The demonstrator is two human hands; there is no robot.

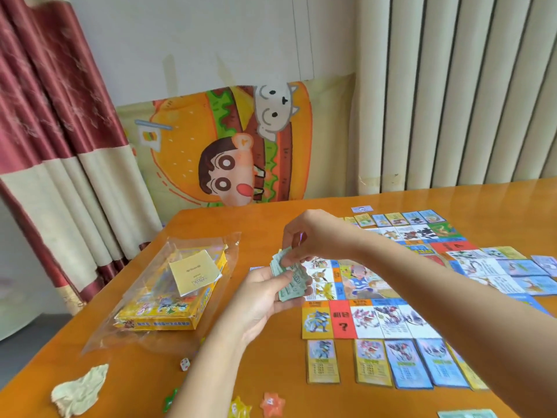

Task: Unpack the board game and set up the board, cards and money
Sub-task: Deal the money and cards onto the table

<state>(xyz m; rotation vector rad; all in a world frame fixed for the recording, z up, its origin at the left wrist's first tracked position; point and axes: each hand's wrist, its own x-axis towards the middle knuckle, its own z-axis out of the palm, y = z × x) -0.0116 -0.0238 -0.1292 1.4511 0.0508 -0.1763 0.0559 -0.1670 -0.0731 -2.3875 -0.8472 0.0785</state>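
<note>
The left hand [265,300] is cupped palm-up, gripping a stack of green paper banknotes [294,286] between thumb and fingers. The right hand [313,239] hovers just above it, fingertips pinching the far end of the top notes. Both are over the left edge of the square colourful printed game board [376,318], which lies flat on the glossy orange wooden table [271,357]. Just near of the board sits a row of five rectangular property cards [407,365], three yellow and two blue. More cards line its far and right sides, too blurred to count. To the left, a clear plastic bag [96,342] holds one yellow cardboard game box [156,322] with a pale yellow paper slip [194,274]. By the left forearm lie one white die [184,364] and three star-shaped plastic tokens [272,404], green, yellow and orange
</note>
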